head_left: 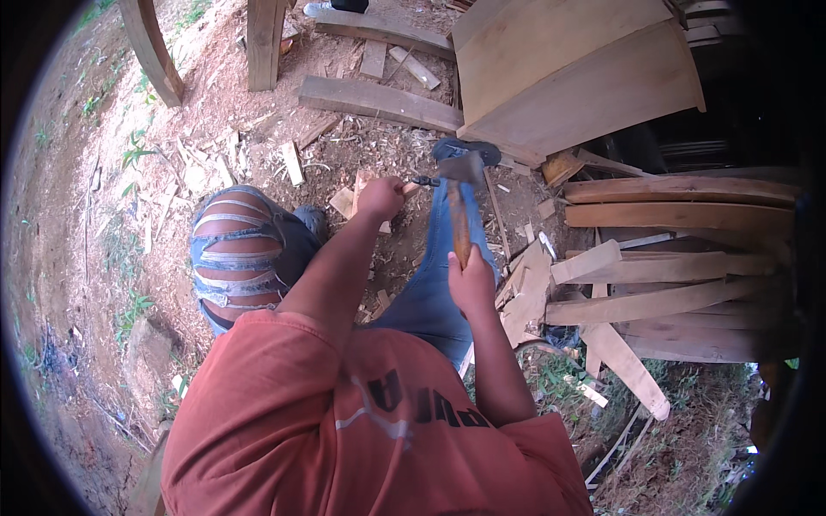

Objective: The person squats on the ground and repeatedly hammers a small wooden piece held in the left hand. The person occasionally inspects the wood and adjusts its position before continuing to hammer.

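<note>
My right hand [472, 282] is wrapped round the wooden handle of a hatchet [461, 215]. Its broad grey metal head points away from me, over my outstretched right leg. Closed to the left of it, my left hand [381, 198] grips a short wooden stick [411, 187]. A dark metal piece [425, 181] shows at the stick's right end, close to the hatchet head; whether they touch I cannot tell. Beneath my left hand lie pale wood offcuts [344, 203].
Wood chips cover the dirt ground. Thick beams [379, 101] lie ahead, beside a large wooden panelled piece [585, 86]. Curved boards [680, 202] are stacked at right. Wooden posts [264, 47] stand at far left. My bent left knee [237, 245] is near my left arm.
</note>
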Demonstrator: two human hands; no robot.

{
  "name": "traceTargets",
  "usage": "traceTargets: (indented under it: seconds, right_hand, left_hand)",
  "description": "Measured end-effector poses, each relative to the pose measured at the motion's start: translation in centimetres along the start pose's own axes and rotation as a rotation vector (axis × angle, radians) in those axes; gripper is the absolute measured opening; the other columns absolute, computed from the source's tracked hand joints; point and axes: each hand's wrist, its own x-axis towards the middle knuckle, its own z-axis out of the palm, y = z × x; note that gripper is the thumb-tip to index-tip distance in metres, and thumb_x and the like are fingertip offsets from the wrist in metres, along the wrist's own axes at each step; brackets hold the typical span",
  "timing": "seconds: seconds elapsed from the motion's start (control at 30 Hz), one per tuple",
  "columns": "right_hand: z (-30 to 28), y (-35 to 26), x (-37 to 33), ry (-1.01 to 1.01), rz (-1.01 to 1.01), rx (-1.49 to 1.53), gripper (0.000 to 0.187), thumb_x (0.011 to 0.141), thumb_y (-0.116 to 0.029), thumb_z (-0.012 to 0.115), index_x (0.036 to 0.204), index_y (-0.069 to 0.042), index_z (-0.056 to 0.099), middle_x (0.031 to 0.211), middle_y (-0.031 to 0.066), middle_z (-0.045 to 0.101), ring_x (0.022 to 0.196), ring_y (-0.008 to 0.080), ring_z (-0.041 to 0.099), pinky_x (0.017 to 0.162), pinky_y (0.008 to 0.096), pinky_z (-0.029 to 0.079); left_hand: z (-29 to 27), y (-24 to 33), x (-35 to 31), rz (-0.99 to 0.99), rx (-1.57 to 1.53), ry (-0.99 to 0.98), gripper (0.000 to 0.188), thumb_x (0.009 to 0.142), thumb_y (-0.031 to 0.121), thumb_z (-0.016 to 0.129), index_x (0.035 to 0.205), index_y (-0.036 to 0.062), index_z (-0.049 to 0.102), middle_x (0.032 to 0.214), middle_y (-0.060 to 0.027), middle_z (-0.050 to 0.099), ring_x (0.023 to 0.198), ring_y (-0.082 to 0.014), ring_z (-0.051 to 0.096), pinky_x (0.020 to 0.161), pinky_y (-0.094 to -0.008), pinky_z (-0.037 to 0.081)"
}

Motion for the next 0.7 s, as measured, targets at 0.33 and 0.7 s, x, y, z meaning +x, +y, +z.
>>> traceTargets:
  seconds: [0.33,0.7]
  right_hand:
    - [-0.7,0.6,0.6,0.022,-0.006,0.027,0.035,0.104,-0.033,0.066,0.113,0.0,0.059,0.092,0.0284,0.072,0.09,0.0512,0.072,0.079,0.0575,0.054]
    - [0.2,1.0,0.2,-0.05,0.083,0.09,0.034,0.104,-0.034,0.065,0.119,-0.003,0.062,0.096,0.029,0.073,0.098,0.0515,0.072,0.083,0.0564,0.054]
  left_hand:
    - [-0.2,0.4,0.3,0.052,-0.011,0.035,0.017,0.089,0.021,0.072,0.101,0.0108,0.078,0.096,-0.0174,0.078,0.091,-0.0396,0.075,0.082,-0.0498,0.058]
    - [-1.0,1.2,-0.3,0.023,-0.024,-0.005,0.017,0.092,0.023,0.07,0.102,0.0111,0.078,0.096,-0.017,0.078,0.09,-0.0386,0.075,0.081,-0.0494,0.059]
